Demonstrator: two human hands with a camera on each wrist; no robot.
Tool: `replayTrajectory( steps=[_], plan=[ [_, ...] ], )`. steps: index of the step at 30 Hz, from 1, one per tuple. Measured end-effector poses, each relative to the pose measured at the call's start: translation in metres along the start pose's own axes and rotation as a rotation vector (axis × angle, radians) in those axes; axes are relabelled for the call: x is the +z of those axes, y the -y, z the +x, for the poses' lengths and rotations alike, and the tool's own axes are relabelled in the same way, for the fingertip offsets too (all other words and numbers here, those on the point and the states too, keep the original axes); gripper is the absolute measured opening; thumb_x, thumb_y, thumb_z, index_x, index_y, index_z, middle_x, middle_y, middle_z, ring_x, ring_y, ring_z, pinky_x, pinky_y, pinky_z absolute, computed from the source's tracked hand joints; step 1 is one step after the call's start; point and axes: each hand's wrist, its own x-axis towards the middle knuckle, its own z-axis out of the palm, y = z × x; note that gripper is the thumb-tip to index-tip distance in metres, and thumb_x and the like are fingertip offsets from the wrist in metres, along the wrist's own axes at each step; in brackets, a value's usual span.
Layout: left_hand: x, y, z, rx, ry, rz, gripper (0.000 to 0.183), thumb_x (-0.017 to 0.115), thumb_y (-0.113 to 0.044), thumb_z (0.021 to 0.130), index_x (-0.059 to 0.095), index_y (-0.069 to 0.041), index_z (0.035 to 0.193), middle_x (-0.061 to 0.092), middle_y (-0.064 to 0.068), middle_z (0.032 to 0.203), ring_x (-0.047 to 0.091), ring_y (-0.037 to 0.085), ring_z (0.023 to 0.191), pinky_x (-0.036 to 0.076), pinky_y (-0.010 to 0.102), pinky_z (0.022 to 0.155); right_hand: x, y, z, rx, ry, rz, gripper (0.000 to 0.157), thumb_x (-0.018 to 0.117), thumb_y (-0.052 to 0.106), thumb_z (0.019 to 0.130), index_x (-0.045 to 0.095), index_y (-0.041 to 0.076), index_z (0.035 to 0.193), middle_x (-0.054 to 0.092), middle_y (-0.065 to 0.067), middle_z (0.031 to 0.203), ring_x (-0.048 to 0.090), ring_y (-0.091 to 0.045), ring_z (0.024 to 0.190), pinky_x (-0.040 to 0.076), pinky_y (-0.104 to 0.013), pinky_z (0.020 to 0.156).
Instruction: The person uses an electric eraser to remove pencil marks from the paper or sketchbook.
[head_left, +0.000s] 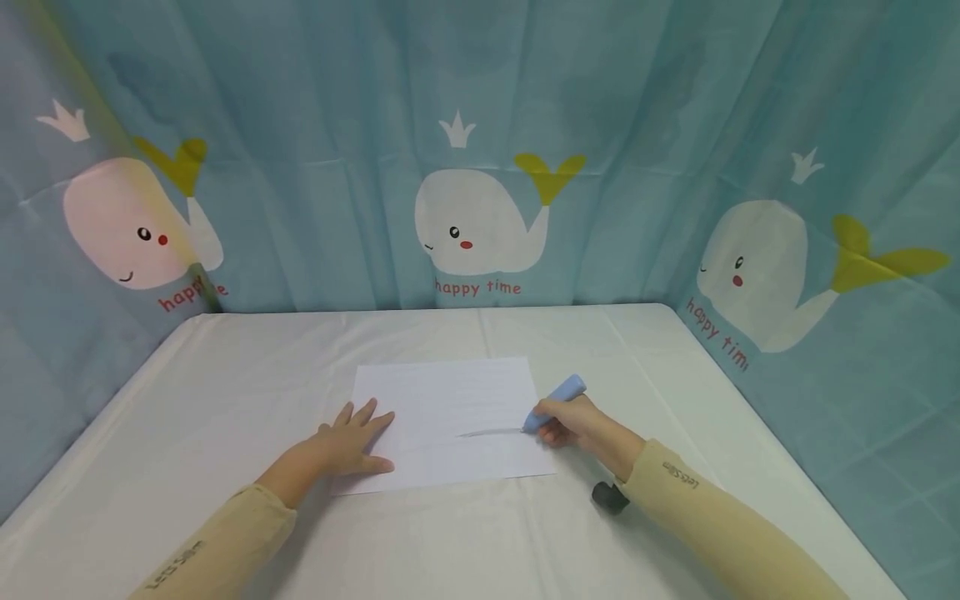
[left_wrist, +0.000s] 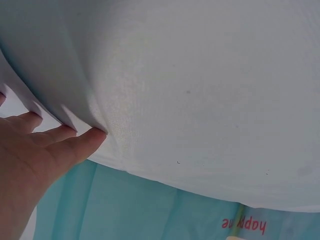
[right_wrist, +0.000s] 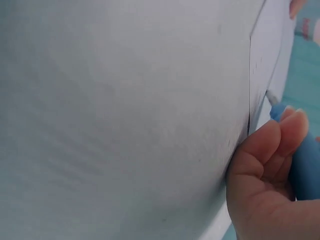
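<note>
A white sheet of paper [head_left: 450,392] lies on the table, with a thin grey line [head_left: 487,432] across its right half. My left hand [head_left: 348,446] rests on the sheet's left edge, fingers spread; in the left wrist view its fingertips [left_wrist: 95,136] press at the paper's edge. At the sheet's right side my right hand [head_left: 570,419] grips a thick light-blue pen-shaped tool [head_left: 564,390], tilted to the right. Its narrow grey tip [right_wrist: 271,97] meets the paper at the line's right end. Thumb and fingers close round the blue body [right_wrist: 306,167] in the right wrist view.
A white cloth covers the table [head_left: 420,542]. Blue curtains [head_left: 322,167] printed with whales stand along the back and both sides. Just under the right sleeve [head_left: 697,500] shows a small black object [head_left: 610,497].
</note>
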Motion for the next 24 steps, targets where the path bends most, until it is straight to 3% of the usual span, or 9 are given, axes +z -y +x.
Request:
replayTrajectory(
  steps=[24],
  plan=[
    [-0.0018,-0.0018,0.0004,-0.004,0.007,0.010,0.087,0.070,-0.049,0.084,0.035,-0.002,0.148,0.014,0.034,0.154,0.005,0.062,0.136,0.014,0.079,0.097,0.0032,0.0025,-0.0014,-0.029,0.005,-0.026,0.024,0.064,0.011,0.086,0.063,-0.010,0.098,0.061,-0.004,0.060,0.056,-0.009,0.050,0.048,-0.022,0.055]
  ],
)
